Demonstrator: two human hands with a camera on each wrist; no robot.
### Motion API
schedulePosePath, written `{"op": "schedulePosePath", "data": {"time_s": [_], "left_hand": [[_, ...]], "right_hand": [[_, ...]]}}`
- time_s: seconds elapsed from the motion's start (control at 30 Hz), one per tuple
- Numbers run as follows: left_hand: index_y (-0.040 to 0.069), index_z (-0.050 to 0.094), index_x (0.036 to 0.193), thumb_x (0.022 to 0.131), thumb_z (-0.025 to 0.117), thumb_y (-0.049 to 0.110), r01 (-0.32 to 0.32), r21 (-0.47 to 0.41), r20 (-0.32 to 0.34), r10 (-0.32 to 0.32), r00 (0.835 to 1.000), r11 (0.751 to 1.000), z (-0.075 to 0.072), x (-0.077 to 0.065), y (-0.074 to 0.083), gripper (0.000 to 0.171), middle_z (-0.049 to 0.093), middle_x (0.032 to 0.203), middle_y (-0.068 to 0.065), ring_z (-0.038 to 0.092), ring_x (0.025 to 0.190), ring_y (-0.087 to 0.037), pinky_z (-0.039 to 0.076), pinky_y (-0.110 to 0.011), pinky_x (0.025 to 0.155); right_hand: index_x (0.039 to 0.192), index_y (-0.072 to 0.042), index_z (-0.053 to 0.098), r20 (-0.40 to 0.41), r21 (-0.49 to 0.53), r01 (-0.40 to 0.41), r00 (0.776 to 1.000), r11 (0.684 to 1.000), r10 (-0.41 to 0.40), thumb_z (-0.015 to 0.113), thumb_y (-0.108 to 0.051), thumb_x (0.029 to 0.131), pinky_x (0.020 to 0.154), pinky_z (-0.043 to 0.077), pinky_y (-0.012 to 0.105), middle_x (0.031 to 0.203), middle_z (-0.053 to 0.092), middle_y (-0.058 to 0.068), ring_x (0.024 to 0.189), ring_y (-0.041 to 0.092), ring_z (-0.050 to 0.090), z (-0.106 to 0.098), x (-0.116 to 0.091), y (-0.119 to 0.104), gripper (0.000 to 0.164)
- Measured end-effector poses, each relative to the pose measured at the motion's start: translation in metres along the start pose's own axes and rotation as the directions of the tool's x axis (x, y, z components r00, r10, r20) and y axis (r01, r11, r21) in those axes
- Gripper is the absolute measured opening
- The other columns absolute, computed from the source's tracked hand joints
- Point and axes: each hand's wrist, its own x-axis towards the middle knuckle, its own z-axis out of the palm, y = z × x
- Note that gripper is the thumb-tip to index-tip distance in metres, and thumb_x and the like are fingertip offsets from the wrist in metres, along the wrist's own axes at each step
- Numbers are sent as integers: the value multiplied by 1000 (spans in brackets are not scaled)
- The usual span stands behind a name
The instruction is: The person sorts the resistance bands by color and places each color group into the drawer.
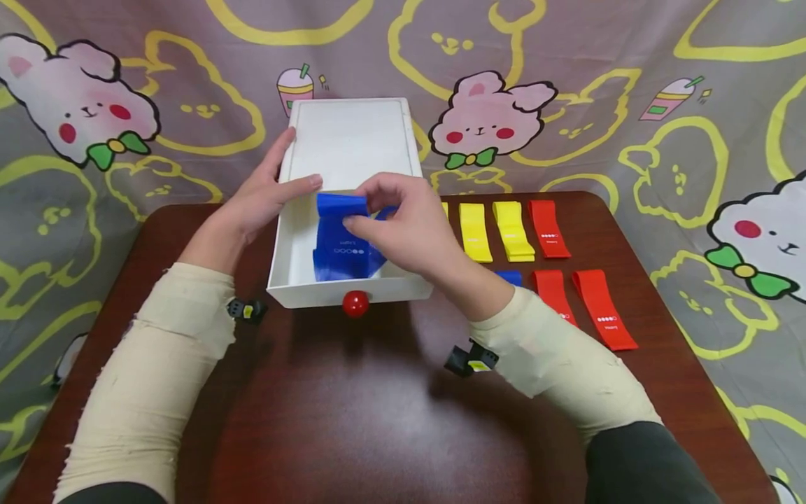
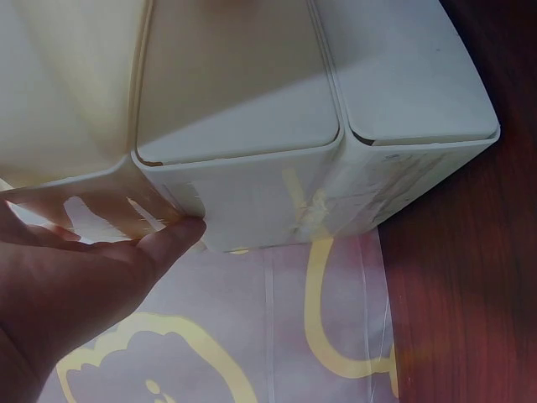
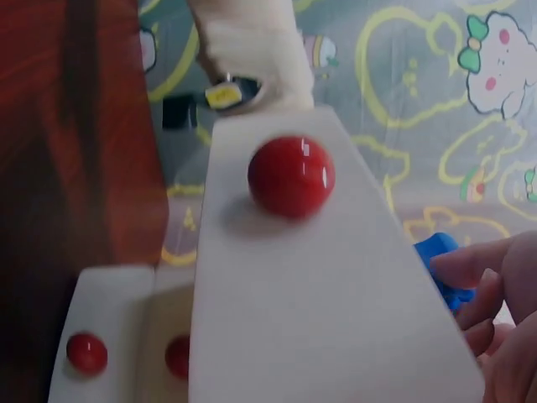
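Note:
A white plastic drawer unit (image 1: 352, 140) with red round knobs stands at the back of the table, its top drawer (image 1: 292, 283) pulled out. Inside lie blue flat bands (image 1: 343, 248) printed with dots and small lettering. My right hand (image 1: 409, 224) reaches over the drawer and pinches a blue band (image 3: 440, 252) between thumb and fingers. My left hand (image 1: 258, 203) rests against the unit's left side, fingers extended along it and thumb laid over the top front edge. In the left wrist view that hand (image 2: 92, 277) touches the unit's side.
Right of the unit, yellow bands (image 1: 475, 232) and red bands (image 1: 604, 308) lie in rows on the brown table (image 1: 378, 420). Part of another blue band (image 1: 508, 278) shows beside my right wrist. Lower drawers with red knobs (image 3: 86, 353) appear below. A patterned cloth hangs behind.

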Motion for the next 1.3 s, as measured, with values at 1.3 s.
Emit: {"op": "schedulePosePath", "data": {"time_s": [1.3], "left_hand": [[45,3,158,90,71,44,-21,-6,-13,21,1000,1000,1,2,-1,96,13,163,-1,39,130,-34,44,-56,99]], "right_hand": [[109,-14,76,-187,-324,-65,982,944,3,84,-28,83,65,49,30,102,72,-4,85,14,59,-42,-3,44,30]]}}
